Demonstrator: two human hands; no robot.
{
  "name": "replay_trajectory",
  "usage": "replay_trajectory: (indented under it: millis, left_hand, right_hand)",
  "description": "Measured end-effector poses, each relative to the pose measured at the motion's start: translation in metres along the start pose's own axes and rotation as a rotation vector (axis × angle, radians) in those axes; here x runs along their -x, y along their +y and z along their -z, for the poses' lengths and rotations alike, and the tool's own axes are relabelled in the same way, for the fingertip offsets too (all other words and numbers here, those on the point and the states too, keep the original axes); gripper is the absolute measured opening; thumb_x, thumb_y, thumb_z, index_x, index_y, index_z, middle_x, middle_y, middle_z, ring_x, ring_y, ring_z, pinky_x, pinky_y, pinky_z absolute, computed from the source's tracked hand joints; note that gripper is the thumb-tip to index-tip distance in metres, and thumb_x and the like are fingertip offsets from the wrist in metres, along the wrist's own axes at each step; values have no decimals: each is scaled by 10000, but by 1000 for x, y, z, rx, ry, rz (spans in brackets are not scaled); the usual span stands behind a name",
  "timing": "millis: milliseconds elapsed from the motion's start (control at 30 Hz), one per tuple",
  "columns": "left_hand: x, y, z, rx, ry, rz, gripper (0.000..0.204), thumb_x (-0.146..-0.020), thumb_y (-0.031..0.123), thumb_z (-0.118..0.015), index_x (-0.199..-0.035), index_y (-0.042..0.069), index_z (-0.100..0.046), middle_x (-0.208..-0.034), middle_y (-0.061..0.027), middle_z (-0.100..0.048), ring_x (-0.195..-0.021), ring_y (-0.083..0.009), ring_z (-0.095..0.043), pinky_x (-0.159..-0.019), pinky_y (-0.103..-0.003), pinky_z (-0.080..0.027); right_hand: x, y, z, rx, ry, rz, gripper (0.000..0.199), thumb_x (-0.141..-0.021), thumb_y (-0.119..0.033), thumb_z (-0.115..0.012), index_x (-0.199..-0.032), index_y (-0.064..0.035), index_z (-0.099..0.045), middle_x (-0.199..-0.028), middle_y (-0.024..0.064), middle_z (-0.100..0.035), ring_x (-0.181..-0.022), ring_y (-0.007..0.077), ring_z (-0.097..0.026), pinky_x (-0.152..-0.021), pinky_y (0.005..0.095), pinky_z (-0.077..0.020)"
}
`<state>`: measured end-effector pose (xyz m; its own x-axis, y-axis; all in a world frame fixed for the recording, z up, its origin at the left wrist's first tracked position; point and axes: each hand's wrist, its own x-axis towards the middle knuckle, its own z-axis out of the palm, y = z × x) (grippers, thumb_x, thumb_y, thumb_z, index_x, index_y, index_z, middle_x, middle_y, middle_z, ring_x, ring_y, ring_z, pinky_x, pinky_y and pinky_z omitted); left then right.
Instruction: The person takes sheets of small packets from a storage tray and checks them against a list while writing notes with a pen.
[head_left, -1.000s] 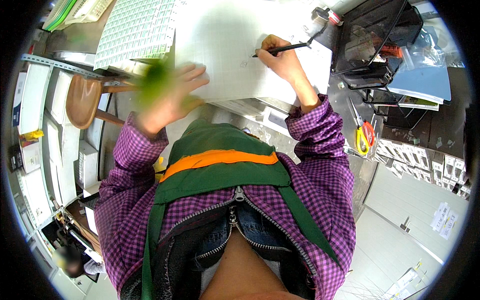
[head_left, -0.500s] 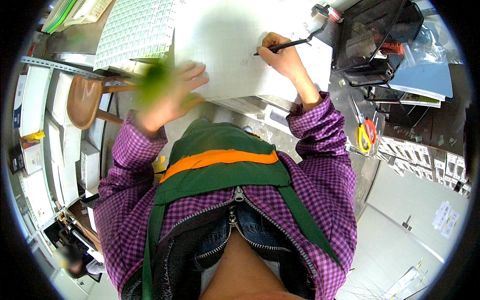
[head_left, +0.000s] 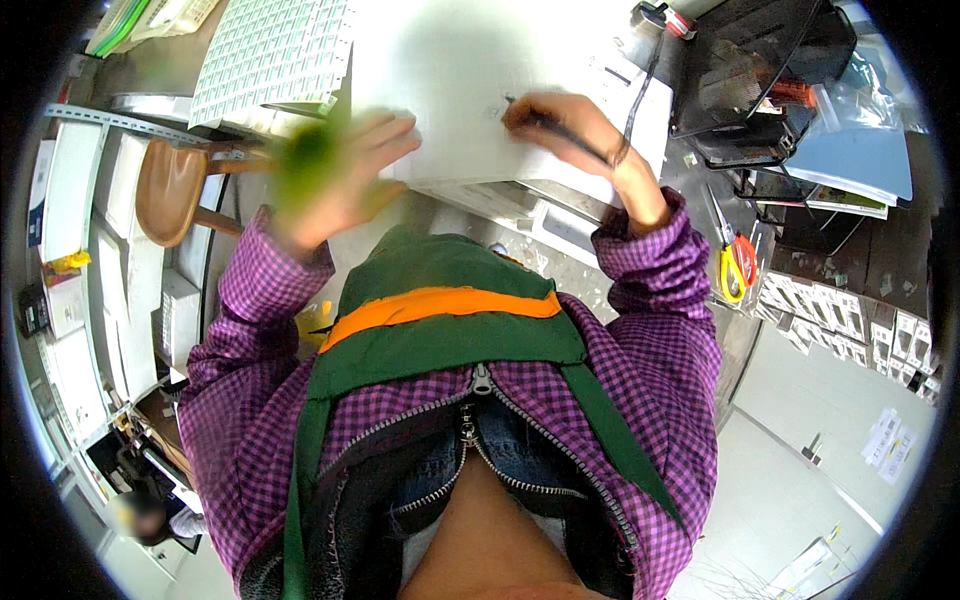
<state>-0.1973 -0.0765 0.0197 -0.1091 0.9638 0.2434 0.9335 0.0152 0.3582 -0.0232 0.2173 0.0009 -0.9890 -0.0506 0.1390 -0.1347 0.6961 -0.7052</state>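
A large white sheet [head_left: 450,155] lies on the table before me. My right hand [head_left: 575,115] is closed round a black pen [head_left: 590,150] over the sheet's right part. The pen slants back toward my wrist, and a dark cord [head_left: 650,75] runs from near its rear end up to the far right. Faint marks show on the sheet by my right fingertips. My left hand [head_left: 345,185] is at the sheet's near left edge with its fingers stretched out. A green blur hides part of that hand.
A green-gridded sheet [head_left: 270,60] lies at the far left, near a wooden stool [head_left: 170,195]. Black mesh trays [head_left: 730,90] stand at the right, with a blue folder [head_left: 850,165] and yellow-and-red-handled scissors [head_left: 735,265]. White shelving [head_left: 120,190] lines the left; a person [head_left: 150,515] is behind it.
My right hand has turned over, swinging the pen's rear end down toward my wrist. The cord now hangs down across my wrist. My left hand has barely moved.
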Motion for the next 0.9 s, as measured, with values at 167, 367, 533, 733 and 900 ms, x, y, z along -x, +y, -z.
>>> replay_trajectory:
  millis: [167, 367, 533, 733, 900]
  left_hand:
    - [4, -11, -4, 24, 7, -13, 590, -672, 71, -841, -1232, 43, -657, -1389, -131, -593, -1327, -355, -516, -1079, -436, -462]
    - [3, -13, -3, 86, 2, -17, 512, -709, 87, -835, -1195, 41, -682, -1378, -132, -604, -1322, -350, -526, -1073, -423, -469]
    - [4, -17, -4, 123, 60, -80, 365, -808, 80, -772, -1161, 26, -694, -1304, -157, -647, -1264, -346, -579, -1036, -408, -493]
    - [0, 0, -2, 92, 180, 164, 197, -887, 55, -680, -1074, 0, -712, -1055, -168, -730, -995, -338, -710, -864, -380, -568]
    - [-27, 10, 13, 91, 467, 62, 222, -815, 15, -745, -1036, 39, -740, -1015, -94, -758, -962, -256, -724, -965, -405, -542]
  right_hand:
    - [9, -43, 12, 225, -58, 93, 492, -763, -157, -786, -1221, -77, -625, -1141, 123, -644, -1076, 318, -626, -916, 394, -534]
    - [7, -45, 11, 279, -133, 131, 491, -767, -146, -775, -1226, -82, -614, -1136, 130, -637, -1054, 321, -627, -911, 405, -537]
    - [7, -35, 14, 210, -131, 143, 442, -796, -171, -761, -1205, -81, -620, -1109, 126, -644, -1024, 323, -634, -879, 405, -544]
    - [6, -49, -2, 345, 3, 130, 299, -846, -191, -737, -1111, -79, -655, -1021, 115, -658, -960, 312, -649, -804, 382, -547]
    - [10, -46, -6, 315, 314, 72, 134, -853, -147, -697, -983, -116, -691, -868, 81, -645, -815, 297, -656, -691, 385, -531]
